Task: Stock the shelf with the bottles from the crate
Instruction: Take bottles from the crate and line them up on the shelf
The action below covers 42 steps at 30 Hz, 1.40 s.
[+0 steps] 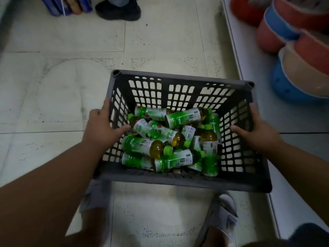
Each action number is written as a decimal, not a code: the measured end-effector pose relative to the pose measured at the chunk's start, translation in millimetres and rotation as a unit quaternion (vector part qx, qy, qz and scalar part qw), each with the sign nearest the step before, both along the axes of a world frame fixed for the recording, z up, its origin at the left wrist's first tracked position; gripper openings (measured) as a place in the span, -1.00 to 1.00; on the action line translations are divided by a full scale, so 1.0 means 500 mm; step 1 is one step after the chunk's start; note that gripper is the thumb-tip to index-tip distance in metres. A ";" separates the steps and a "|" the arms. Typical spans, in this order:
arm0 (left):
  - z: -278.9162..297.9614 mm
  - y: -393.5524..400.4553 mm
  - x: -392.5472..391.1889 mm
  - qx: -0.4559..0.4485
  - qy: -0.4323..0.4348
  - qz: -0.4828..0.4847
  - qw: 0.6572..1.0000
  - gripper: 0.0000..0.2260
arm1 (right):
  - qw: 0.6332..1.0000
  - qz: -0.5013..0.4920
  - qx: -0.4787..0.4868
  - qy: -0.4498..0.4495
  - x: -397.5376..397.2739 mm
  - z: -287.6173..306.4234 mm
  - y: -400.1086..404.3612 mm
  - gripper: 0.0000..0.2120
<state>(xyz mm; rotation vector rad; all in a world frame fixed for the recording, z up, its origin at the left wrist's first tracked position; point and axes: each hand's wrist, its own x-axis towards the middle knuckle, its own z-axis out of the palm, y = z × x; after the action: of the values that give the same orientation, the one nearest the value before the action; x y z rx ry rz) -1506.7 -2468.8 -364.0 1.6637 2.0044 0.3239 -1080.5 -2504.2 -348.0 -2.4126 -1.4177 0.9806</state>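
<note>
The crate (179,129) is held by both side walls; the left hand (104,129) is closed over the left rim, thumb inside and fingers outside, and the right hand (258,132) is closed likewise over the right rim. Between the two grips the bottles (170,141) lie heaped on their sides on the crate bottom, green caps pointing various ways; none has been taken out. The step in hand is judged to be the positioning of the crate; whether it rests on the floor (62,86) cannot be told. Beyond the right grip a low white shelf (236,65) carries coloured basins (284,32). Next, one grip is to be released and a single topmost bottle taken; the target shelf space is not visible.
</note>
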 end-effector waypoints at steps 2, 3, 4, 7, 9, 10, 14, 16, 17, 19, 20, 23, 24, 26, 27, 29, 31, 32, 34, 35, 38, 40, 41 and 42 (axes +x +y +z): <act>-0.001 -0.038 -0.003 0.008 0.053 -0.032 0.998 0.01 | 0.996 0.027 -0.046 -0.076 -0.019 0.005 -0.014 0.01; 0.003 -0.060 -0.005 0.014 0.072 -0.054 0.996 0.00 | 0.986 0.058 -0.065 -0.144 -0.035 0.007 -0.023 0.00; 0.008 -0.079 -0.007 0.017 0.091 -0.073 0.993 -0.03 | 0.967 0.111 -0.067 -0.218 -0.061 0.017 -0.035 -0.02; 0.014 -0.103 -0.017 0.030 0.141 -0.121 0.982 -0.08 | 0.931 0.266 -0.045 -0.245 -0.176 0.041 -0.076 -0.18; 0.016 -0.087 -0.022 0.041 0.158 -0.139 0.977 -0.08 | 0.934 0.322 -0.038 -0.150 -0.262 0.043 -0.094 -0.26; 0.011 -0.077 -0.028 0.042 0.164 -0.146 0.975 -0.07 | 0.934 0.336 -0.039 -0.115 -0.298 0.033 -0.095 -0.28; -0.029 -0.058 -0.056 0.019 0.167 -0.162 0.972 -0.05 | 0.954 0.281 -0.066 -0.079 -0.404 -0.035 -0.047 -0.22; -0.045 -0.055 -0.063 0.014 0.147 -0.163 0.976 -0.05 | 0.964 0.223 -0.128 -0.064 -0.435 -0.075 -0.016 -0.09; -0.048 -0.052 -0.065 0.017 0.145 -0.169 0.975 -0.04 | 0.962 0.211 -0.164 -0.057 -0.448 -0.091 -0.003 -0.06; -0.046 -0.050 -0.063 0.018 0.140 -0.177 0.974 -0.02 | 0.952 0.203 -0.224 -0.039 -0.469 -0.108 0.014 -0.17; -0.045 -0.049 -0.063 0.016 0.134 -0.177 0.975 0.01 | 0.955 0.191 -0.224 -0.033 -0.474 -0.113 0.020 -0.26; -0.048 -0.048 -0.066 0.014 0.110 -0.176 0.978 0.06 | 0.987 0.095 -0.129 0.017 -0.481 -0.113 0.028 -0.38; -0.051 -0.048 -0.067 0.017 0.102 -0.175 0.979 0.07 | 0.994 0.050 -0.074 0.061 -0.486 -0.111 0.030 -0.40; -0.056 -0.047 -0.069 0.020 0.091 -0.175 0.980 0.09 | 0.988 -0.003 0.017 0.153 -0.507 -0.107 0.038 -0.49; -0.058 -0.048 -0.070 0.019 0.089 -0.176 0.980 0.09 | 0.981 -0.013 0.047 0.186 -0.521 -0.110 0.044 -0.53; -0.058 -0.048 -0.071 0.019 0.091 -0.176 0.980 0.10 | 0.968 -0.028 0.083 0.236 -0.555 -0.120 0.053 -0.54; -0.054 -0.048 -0.072 0.015 0.102 -0.182 0.978 0.11 | 0.951 -0.050 0.086 0.292 -0.586 -0.131 0.057 -0.55; -0.053 -0.047 -0.072 0.014 0.111 -0.187 0.976 0.11 | 0.946 -0.048 0.075 0.311 -0.596 -0.137 0.058 -0.51; -0.051 -0.045 -0.072 0.012 0.131 -0.198 0.971 0.13 | 0.949 -0.020 0.037 0.314 -0.607 -0.153 0.065 -0.40; -0.051 -0.044 -0.072 0.010 0.137 -0.202 0.970 0.13 | 0.955 -0.004 0.020 0.298 -0.608 -0.161 0.073 -0.42; -0.051 -0.043 -0.072 0.005 0.134 -0.205 0.970 0.16 | 0.966 0.041 -0.022 0.256 -0.611 -0.184 0.101 -0.54; -0.052 -0.043 -0.072 0.009 0.129 -0.202 0.971 0.16 | 0.961 0.012 -0.039 0.273 -0.624 -0.199 0.119 -0.40; -0.052 -0.042 -0.072 0.011 0.127 -0.199 0.972 0.16 | 0.962 -0.012 -0.040 0.269 -0.631 -0.210 0.132 -0.32; -0.053 -0.042 -0.072 0.011 0.125 -0.197 0.972 0.17 | 0.966 -0.033 -0.043 0.254 -0.640 -0.218 0.147 -0.27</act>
<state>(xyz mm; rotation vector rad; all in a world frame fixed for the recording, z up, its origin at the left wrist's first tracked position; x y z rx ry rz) -1542.6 -2489.8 -390.4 2.1523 1.7799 -0.0082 -1400.5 -2430.8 -457.1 -2.0281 -1.1204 1.5295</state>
